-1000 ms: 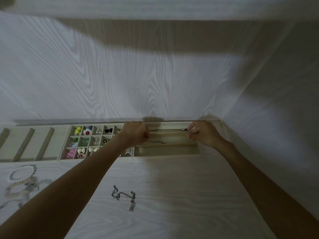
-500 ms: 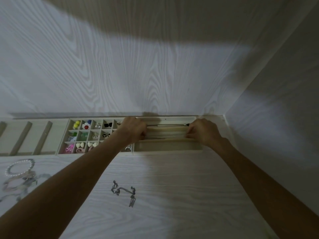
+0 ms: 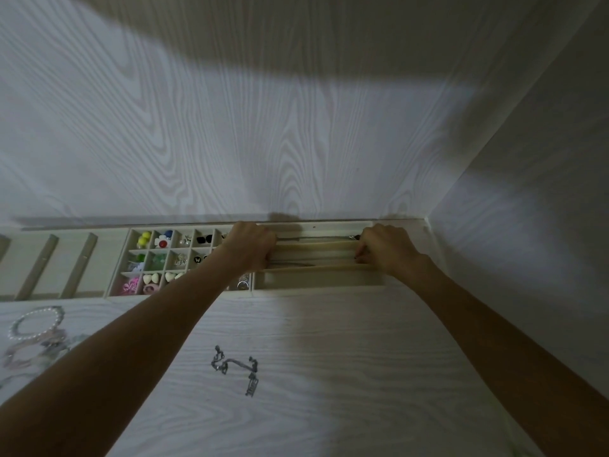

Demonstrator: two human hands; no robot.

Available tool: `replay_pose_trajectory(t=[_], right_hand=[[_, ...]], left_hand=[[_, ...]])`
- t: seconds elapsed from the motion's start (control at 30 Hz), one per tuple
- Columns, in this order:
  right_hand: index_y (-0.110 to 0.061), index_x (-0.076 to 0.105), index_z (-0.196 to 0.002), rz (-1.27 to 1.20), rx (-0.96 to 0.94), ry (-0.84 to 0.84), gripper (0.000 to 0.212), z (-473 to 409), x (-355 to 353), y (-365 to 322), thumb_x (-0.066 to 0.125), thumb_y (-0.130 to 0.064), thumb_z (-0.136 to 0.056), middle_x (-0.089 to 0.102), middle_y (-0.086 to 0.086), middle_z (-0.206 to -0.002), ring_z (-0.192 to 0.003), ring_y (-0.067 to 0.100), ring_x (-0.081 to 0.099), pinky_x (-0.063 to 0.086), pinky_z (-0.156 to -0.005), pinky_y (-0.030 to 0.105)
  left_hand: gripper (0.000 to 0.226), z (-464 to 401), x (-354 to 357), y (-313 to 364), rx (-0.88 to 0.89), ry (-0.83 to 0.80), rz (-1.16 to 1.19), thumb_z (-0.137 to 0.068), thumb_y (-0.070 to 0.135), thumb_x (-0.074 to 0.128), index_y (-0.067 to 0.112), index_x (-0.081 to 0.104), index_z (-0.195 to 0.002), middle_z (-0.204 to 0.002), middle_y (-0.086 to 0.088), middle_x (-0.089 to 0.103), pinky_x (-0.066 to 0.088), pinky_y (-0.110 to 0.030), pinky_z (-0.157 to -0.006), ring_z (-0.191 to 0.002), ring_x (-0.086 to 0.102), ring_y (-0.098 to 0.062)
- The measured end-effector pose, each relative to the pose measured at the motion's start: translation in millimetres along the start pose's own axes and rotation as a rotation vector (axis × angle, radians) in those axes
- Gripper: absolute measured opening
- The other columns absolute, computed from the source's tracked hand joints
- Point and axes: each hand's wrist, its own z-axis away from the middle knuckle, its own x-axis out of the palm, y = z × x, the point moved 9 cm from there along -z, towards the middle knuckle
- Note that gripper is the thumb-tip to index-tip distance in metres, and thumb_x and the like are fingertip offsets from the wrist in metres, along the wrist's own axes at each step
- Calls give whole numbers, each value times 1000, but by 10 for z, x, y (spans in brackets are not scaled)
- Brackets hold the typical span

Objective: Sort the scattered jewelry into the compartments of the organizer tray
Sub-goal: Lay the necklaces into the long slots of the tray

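Setting: a pale wood-grain tabletop [image 3: 346,357] set in a corner, with matching grained wall panels behind and to the right; light is dim and a broad shadow crosses the back wall.
Organizer tray: a cream, fabric-looking tray [image 3: 316,286] lies along the back edge, with long slots at the right and a grid of small square cells [image 3: 171,258] at the left holding coloured studs and beads.
Left hand: the left hand [image 3: 250,249] is curled at the left end of the long slots, knuckles up; it seems to pinch one end of the chain, though the fingertips are hidden.
Right hand: the right hand [image 3: 385,250] is curled the same way at the right end, fingertips down in a slot, apparently pinching the other end.
Chain: a thin silvery necklace chain [image 3: 316,239] runs straight along the rearmost long slot between the two hands.
Doing it well: I judge the step is laying the chain flat; keep it lightly taut, lower both ends together, then let go without dragging links over the divider.
Still loose: a dark metal chain piece [image 3: 237,367] lies kinked on the table well in front of the tray; a pearl bracelet [image 3: 34,323] and a pile of pale, glossy pieces lie at the far left.
Textures: fine links snag easily; the pearls are smooth and round.
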Motion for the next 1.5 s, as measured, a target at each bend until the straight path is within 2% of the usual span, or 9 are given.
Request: replay_pose_trajectory(t=[0.27, 0.4, 0.53, 0.63, 0.8, 0.9, 1.27, 1.37, 1.5], right_hand=[[-19, 74, -91, 54, 13, 10, 13, -61, 16, 20, 70, -25, -80, 69, 2, -96, -90, 21, 63, 38, -68, 25], [-21, 67, -66, -22, -2, 21, 16, -20, -41, 122, 68, -25, -81, 62, -4, -72, -72, 17, 59, 33, -59, 24], [-24, 68, -113, -55, -67, 112, 27, 175, -166, 283, 50, -17, -95, 67, 2, -108, -99, 21, 60, 40, -70, 27], [-35, 53, -131, 94, -174, 15, 46, 267, 10, 192, 42, -7, -96, 58, 6, -112, -100, 23, 51, 28, -68, 27], [-40, 43, -137, 198, -254, -10, 65, 298, 92, 78, 40, 5, -90, 52, 5, -110, -100, 23, 45, 22, -71, 28], [-43, 40, -138, 228, -234, -31, 66, 282, 108, 96, 41, 3, -91, 51, 3, -112, -102, 23, 44, 22, -73, 28], [-44, 37, -139, 298, -227, -53, 61, 256, 110, 151, 37, -3, -93, 49, 3, -117, -105, 22, 44, 20, -73, 27], [-42, 46, -134, 103, -184, -11, 55, 205, 33, 168, 37, -4, -95, 54, 3, -114, -102, 23, 51, 30, -72, 27], [-29, 61, -124, -427, -115, -121, 42, 75, 30, -146, 37, -7, -97, 54, -4, -134, -122, 17, 51, 43, -96, 26]], left_hand=[[20, 35, 5, -4, 41, 15, -2, -93, 27, 52, 18, 65, -104, -101, 0, 67, 44, -27, -72, -91, 65, -18], [21, 29, -5, -14, 27, 19, 0, -94, 28, 50, 17, 64, -105, -99, 0, 66, 37, -25, -68, -90, 63, -17], [25, 22, -16, -55, 23, 11, 90, -91, 37, 57, 23, 64, -111, -110, 5, 65, 42, -27, -81, -99, 60, -15], [25, 31, -5, -39, 52, 7, 134, -90, 36, 59, 25, 65, -112, -114, 7, 65, 44, -27, -85, -103, 61, -14], [23, 22, 65, -48, 67, 24, 111, -91, 37, 56, 26, 67, -107, -108, 7, 67, 42, -25, -75, -97, 63, -14], [16, 40, -54, -48, 92, 207, 110, -80, 37, 71, 28, 70, -93, -93, 8, 69, 36, -24, -63, -83, 66, -12], [19, 39, 26, -44, 32, 27, 61, -95, 28, 50, 18, 64, -103, -102, 2, 66, 44, -25, -74, -92, 62, -15], [19, 38, 30, -68, 17, 36, 68, -94, 27, 50, 16, 64, -102, -101, 1, 66, 38, -23, -67, -91, 62, -15], [16, 37, 21, -113, -41, 42, 143, -92, 29, 55, 21, 67, -99, -100, 3, 67, 37, -21, -63, -90, 63, -15]])
